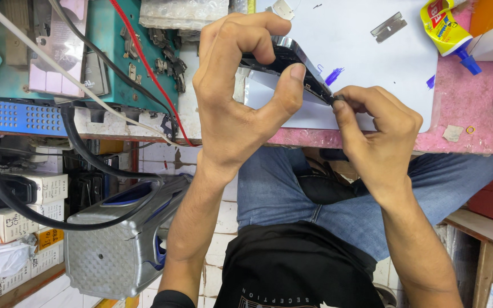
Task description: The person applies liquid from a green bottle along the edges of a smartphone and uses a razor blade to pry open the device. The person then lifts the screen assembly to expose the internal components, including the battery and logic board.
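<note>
My left hand (241, 85) grips a dark phone body (298, 60) edge-on, thumb and fingers wrapped around it, above the near edge of the workbench. My right hand (378, 122) pinches a tiny dark part (338, 99) against the phone's lower corner with thumb and forefinger. The phone is held over a white sheet (366, 63) that lies on the pink bench top (469, 108). Most of the phone's face is hidden behind my left hand.
A razor blade (388, 27) and a yellow glue tube with a blue tip (449, 33) lie on the bench. Left are a teal mat with small parts (161, 51), red and white cables, a silver case (115, 245) and stacked boxes (18, 217). My jeans-clad legs are below.
</note>
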